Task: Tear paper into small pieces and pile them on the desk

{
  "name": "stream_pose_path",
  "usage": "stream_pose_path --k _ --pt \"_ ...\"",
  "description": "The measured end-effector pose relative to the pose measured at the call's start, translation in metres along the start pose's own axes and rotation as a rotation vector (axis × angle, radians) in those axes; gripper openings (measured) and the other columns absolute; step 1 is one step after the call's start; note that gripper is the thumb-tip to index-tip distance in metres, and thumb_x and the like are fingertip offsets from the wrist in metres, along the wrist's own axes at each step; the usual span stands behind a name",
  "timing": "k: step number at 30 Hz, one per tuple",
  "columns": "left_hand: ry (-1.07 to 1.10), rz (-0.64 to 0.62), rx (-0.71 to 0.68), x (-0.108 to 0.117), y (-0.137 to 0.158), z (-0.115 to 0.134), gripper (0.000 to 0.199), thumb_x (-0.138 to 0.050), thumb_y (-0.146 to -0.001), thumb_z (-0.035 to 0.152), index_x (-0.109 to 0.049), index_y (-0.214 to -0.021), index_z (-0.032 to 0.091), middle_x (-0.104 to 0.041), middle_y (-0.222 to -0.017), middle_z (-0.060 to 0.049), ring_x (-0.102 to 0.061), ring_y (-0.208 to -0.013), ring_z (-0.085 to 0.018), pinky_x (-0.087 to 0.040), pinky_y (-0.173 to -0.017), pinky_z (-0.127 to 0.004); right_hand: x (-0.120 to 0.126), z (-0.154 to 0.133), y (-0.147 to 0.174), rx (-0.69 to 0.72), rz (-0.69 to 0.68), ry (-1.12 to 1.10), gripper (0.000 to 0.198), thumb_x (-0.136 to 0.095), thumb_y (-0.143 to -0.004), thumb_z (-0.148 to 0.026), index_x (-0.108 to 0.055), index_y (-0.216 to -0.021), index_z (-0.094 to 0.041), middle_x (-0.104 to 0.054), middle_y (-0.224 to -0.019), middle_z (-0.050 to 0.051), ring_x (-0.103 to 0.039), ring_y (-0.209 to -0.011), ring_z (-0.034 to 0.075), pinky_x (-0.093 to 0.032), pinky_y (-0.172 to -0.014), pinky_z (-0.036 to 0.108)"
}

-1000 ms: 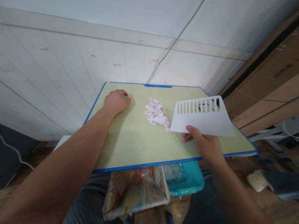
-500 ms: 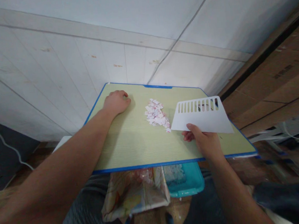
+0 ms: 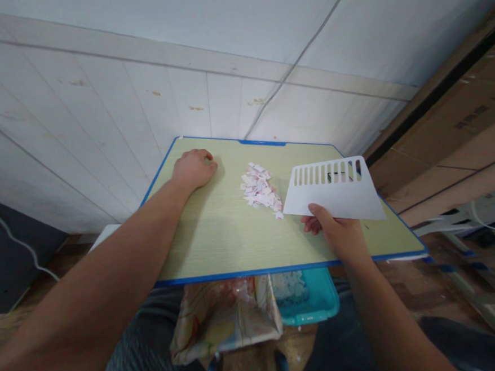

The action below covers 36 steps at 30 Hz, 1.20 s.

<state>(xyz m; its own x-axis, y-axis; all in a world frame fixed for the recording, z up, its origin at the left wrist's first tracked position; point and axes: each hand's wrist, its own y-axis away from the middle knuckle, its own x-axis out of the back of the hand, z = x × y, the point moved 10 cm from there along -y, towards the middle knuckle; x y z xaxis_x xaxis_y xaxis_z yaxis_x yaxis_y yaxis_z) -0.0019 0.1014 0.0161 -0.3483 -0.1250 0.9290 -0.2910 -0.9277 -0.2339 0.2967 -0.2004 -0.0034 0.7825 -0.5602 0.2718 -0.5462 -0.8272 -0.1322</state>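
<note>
On the left side of the yellowish tabletop (image 3: 221, 232) rests my left hand (image 3: 193, 169), its fingers loosely curled with nothing visible in them. My right hand (image 3: 339, 233) grips the lower edge of a flat white slotted plate (image 3: 335, 196), thumb on top and fingers underneath. A row of slots runs along the plate's far edge. Between my hands lies a loose pile of small white-and-pink paper-like pieces (image 3: 258, 186). The plate's left corner is close to the pile's near end; I cannot tell whether they touch.
Below the table's blue front edge are a patterned cloth-lined container (image 3: 228, 334) and a turquoise tub (image 3: 319, 305) of whitish bits. A white wall (image 3: 208, 103) with a cable (image 3: 284, 78) stands behind the table. Cardboard boxes (image 3: 452, 143) are stacked at the right.
The white slotted plate has tilted or risen very slightly in my right hand. My left hand and the pile stay where they were; the view has shifted a little.
</note>
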Motion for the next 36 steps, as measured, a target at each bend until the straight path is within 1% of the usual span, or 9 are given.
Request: stream_pose_path --k 6,9,11,14,17,20,23,29,36 --pt "0.059 0.029 0.003 0.002 0.000 -0.001 0.044 -0.065 -0.103 0.039 -0.087 -0.136 0.020 -0.082 -0.153 -0.018 -0.071 -0.145 -0.040 -0.055 -0.130 -0.054 0.000 0.004 -0.002 -0.030 -0.001 -0.014 0.045 -0.090 -0.083 -0.062 -0.079 -0.064 -0.023 -0.080 -0.065 0.012 -0.072 -0.054 0.024 -0.062 -0.055 0.036" --pt "0.128 0.065 0.012 0.011 -0.001 -0.001 0.036 -0.069 -0.100 0.036 -0.089 -0.125 0.021 -0.086 -0.142 -0.017 -0.075 -0.135 -0.038 -0.059 -0.120 -0.051 0.001 0.003 -0.002 -0.040 0.016 -0.027 0.043 -0.089 -0.082 -0.061 -0.078 -0.063 -0.024 -0.081 -0.067 0.012 -0.071 -0.053 0.024 -0.062 -0.054 0.036" --pt "0.193 0.085 -0.002 0.020 0.001 0.005 0.028 -0.074 -0.095 0.034 -0.089 -0.114 0.022 -0.088 -0.127 -0.015 -0.078 -0.120 -0.035 -0.061 -0.109 -0.047 0.001 0.001 -0.001 -0.039 0.019 -0.026 0.041 -0.088 -0.081 -0.060 -0.078 -0.063 -0.024 -0.081 -0.066 0.012 -0.071 -0.053 0.024 -0.062 -0.054 0.036" --pt "0.310 0.037 -0.118 0.030 0.012 0.035 0.019 -0.080 -0.090 0.034 -0.089 -0.101 0.022 -0.083 -0.095 -0.008 -0.073 -0.091 -0.027 -0.057 -0.087 -0.040 -0.001 -0.001 -0.001 -0.033 0.000 -0.014 0.040 -0.087 -0.081 -0.059 -0.079 -0.063 -0.024 -0.080 -0.065 0.011 -0.070 -0.053 0.024 -0.061 -0.054 0.036" --pt "0.448 -0.105 -0.383 0.033 0.043 0.094 0.019 -0.084 -0.088 0.034 -0.092 -0.100 0.021 -0.071 -0.078 -0.002 -0.063 -0.075 -0.020 -0.050 -0.076 -0.036 -0.002 -0.001 -0.002 -0.033 -0.010 -0.013 0.039 -0.084 -0.081 -0.059 -0.081 -0.064 -0.024 -0.079 -0.064 0.011 -0.070 -0.053 0.024 -0.061 -0.055 0.036" --pt "0.486 -0.199 -0.680 0.035 0.088 0.153 0.013 -0.086 -0.089 0.029 -0.095 -0.098 0.024 -0.074 -0.089 -0.004 -0.067 -0.083 -0.020 -0.052 -0.083 -0.036 -0.003 -0.001 -0.003 -0.033 -0.031 -0.008 0.038 -0.082 -0.081 -0.058 -0.081 -0.062 -0.025 -0.078 -0.062 0.010 -0.069 -0.053 0.024 -0.061 -0.055 0.036" --pt "0.419 -0.254 -0.845 0.026 0.119 0.185 0.011 -0.088 -0.093 0.026 -0.096 -0.101 0.027 -0.078 -0.096 -0.005 -0.073 -0.098 -0.024 -0.055 -0.093 -0.038 -0.003 -0.001 -0.003 -0.035 -0.034 0.003 0.039 -0.081 -0.081 -0.059 -0.080 -0.061 -0.026 -0.077 -0.061 0.010 -0.070 -0.054 0.024 -0.061 -0.056 0.037" --pt "0.299 -0.293 -0.873 0.009 0.129 0.189 0.016 -0.090 -0.097 0.031 -0.099 -0.110 0.028 -0.083 -0.110 -0.008 -0.076 -0.109 -0.027 -0.055 -0.099 -0.039 -0.002 0.002 -0.004 -0.032 -0.022 0.025 0.042 -0.080 -0.083 -0.060 -0.081 -0.061 -0.025 -0.076 -0.060 0.009 -0.069 -0.054 0.024 -0.060 -0.057 0.037" --pt "0.223 -0.332 -0.903 0.008 0.132 0.190 0.019 -0.086 -0.096 0.031 -0.100 -0.109 0.035 -0.084 -0.107 -0.007 -0.076 -0.110 -0.029 -0.053 -0.097 -0.041 0.000 0.006 -0.004 -0.035 -0.007 0.023 0.043 -0.081 -0.086 -0.059 -0.081 -0.059 -0.025 -0.077 -0.059 0.009 -0.069 -0.053 0.024 -0.060 -0.058 0.037"
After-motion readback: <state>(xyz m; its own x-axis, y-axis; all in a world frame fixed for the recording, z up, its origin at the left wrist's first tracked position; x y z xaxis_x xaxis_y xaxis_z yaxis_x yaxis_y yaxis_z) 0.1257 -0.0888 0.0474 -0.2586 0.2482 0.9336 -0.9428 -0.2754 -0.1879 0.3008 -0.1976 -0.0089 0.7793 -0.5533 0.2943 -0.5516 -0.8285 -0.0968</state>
